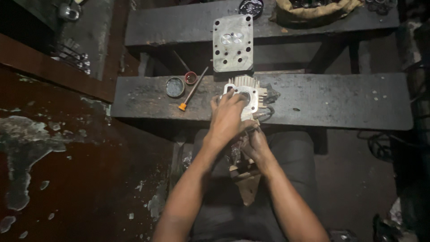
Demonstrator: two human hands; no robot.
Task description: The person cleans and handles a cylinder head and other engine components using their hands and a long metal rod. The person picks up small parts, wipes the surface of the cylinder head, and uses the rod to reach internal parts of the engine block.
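A finned light-metal engine cylinder head (249,91) lies on the near dark wooden plank (331,101). My left hand (227,117) rests on top of it, fingers spread over its round opening and gripping it. My right hand (254,145) is lower, at the plank's front edge under the part, closed around something small and dark that I cannot make out. A piece of brown cardboard (247,183) lies on my lap below the hands.
A flat grey metal plate with holes (233,44) leans between the two planks. A round tin lid (175,87), a small red cup (191,78) and an orange-tipped tool (191,91) lie at left. A sack (313,10) sits on the far plank.
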